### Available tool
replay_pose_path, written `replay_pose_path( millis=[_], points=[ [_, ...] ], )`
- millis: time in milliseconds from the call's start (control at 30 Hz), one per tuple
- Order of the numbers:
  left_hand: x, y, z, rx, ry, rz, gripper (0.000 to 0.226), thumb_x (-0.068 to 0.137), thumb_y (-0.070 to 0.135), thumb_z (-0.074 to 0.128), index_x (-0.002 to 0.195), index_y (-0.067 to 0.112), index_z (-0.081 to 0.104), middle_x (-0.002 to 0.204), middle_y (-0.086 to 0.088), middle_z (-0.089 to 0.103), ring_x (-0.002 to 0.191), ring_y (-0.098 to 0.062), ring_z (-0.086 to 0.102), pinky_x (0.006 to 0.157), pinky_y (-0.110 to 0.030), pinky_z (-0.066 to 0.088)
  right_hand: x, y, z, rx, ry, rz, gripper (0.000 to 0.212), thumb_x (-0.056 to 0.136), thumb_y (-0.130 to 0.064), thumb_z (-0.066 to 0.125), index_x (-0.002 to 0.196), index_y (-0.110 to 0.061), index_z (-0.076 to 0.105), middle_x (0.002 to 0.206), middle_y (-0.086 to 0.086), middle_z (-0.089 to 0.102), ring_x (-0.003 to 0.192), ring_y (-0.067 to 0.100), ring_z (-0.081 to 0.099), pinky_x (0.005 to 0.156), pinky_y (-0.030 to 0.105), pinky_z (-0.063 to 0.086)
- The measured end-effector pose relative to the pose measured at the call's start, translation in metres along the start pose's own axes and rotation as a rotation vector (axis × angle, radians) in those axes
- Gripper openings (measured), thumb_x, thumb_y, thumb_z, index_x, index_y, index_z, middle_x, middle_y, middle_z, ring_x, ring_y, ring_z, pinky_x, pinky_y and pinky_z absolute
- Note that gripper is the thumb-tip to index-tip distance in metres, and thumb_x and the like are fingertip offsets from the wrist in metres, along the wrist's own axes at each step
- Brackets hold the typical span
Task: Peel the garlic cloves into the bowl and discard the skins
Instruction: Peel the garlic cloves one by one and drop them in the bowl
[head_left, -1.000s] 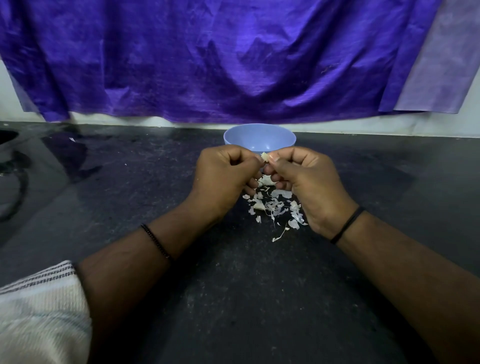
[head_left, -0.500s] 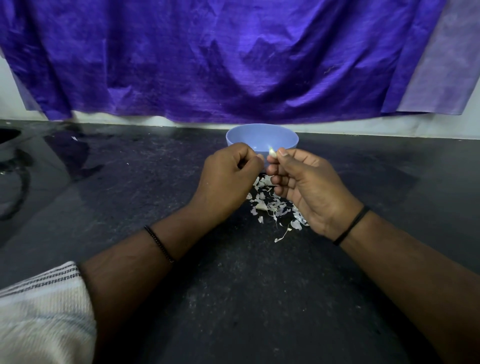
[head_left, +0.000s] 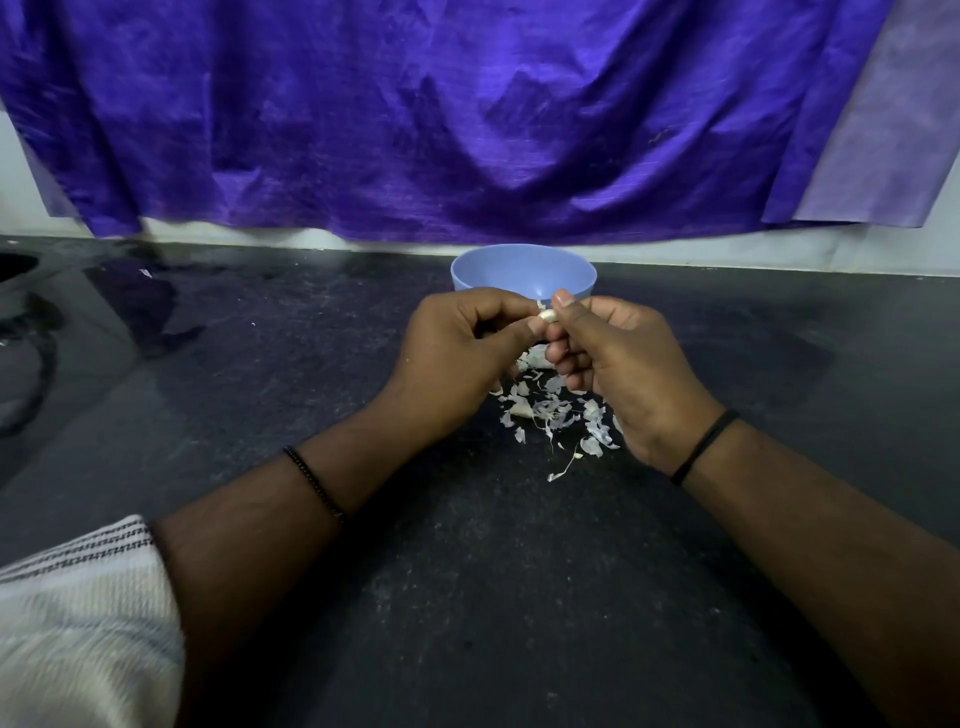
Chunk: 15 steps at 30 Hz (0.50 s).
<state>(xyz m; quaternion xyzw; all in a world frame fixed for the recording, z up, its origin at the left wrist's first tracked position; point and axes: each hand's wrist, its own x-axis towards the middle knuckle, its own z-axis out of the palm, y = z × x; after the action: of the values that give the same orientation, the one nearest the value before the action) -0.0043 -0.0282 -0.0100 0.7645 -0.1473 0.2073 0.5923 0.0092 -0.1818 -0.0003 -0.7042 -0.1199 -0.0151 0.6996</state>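
A small pale garlic clove (head_left: 546, 315) is held in the air between both hands, just in front of the near rim of the light blue bowl (head_left: 522, 270) and above the heap of skins. So little of the clove shows between the fingertips that its long axis and the way its tip points cannot be told.

The left hand (head_left: 457, 353) has its fingers curled tight, thumb and forefinger pinching the clove from the left. The right hand (head_left: 618, 364) pinches it from the right, thumb on top, the other fingers folded in under it.

Below the hands the garlic skins (head_left: 556, 410) lie scattered on the dark speckled surface (head_left: 493, 597), a loose patch of pale flakes reaching back toward the bowl and partly hidden by the right hand; one thin curl lies nearest the person.

The bowl stands close to the back edge of the surface, near the white wall and under the hanging purple cloth (head_left: 467, 114). To either side of the hands and toward the person the surface is open dark stone.
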Motion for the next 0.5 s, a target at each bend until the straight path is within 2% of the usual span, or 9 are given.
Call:
replay_pose_path(
  millis=[133,300,500],
  points=[
    [0.0009,-0.0024,-0.0003,0.036,0.044,-0.009,0.006,0.09,0.009,0.071,0.09,0.011,0.076,0.071,-0.005,0.072,0.052,-0.013,0.061,0.049,-0.024,0.05,-0.0003,-0.0002,0.0002,-0.032,0.007,-0.017,0.034,0.102,-0.031,0.055,0.08,-0.01,0.07,0.067,0.002,0.065,0.06,0.008,0.055,0.055,0.021,0.044],
    [0.002,-0.0045,0.0001,-0.006,0.106,-0.104,0.01,0.094,0.009,0.067,0.087,0.009,0.074,0.074,-0.015,0.07,0.05,-0.013,0.059,0.046,-0.025,0.048,0.0035,0.0024,-0.001,-0.002,0.043,-0.084,0.011,0.096,-0.013,0.064,0.091,-0.007,0.072,0.073,0.003,0.072,0.066,0.01,0.058,0.056,0.022,0.049],
    [0.0015,-0.0039,0.0031,-0.038,0.103,-0.135,0.011,0.094,0.008,0.067,0.084,0.007,0.073,0.072,-0.011,0.069,0.047,-0.013,0.057,0.042,-0.024,0.046,0.0058,0.0044,-0.0023,-0.011,0.051,-0.147,0.005,0.088,-0.003,0.07,0.087,-0.002,0.075,0.074,0.005,0.075,0.064,0.008,0.061,0.056,0.022,0.051]
  ],
)
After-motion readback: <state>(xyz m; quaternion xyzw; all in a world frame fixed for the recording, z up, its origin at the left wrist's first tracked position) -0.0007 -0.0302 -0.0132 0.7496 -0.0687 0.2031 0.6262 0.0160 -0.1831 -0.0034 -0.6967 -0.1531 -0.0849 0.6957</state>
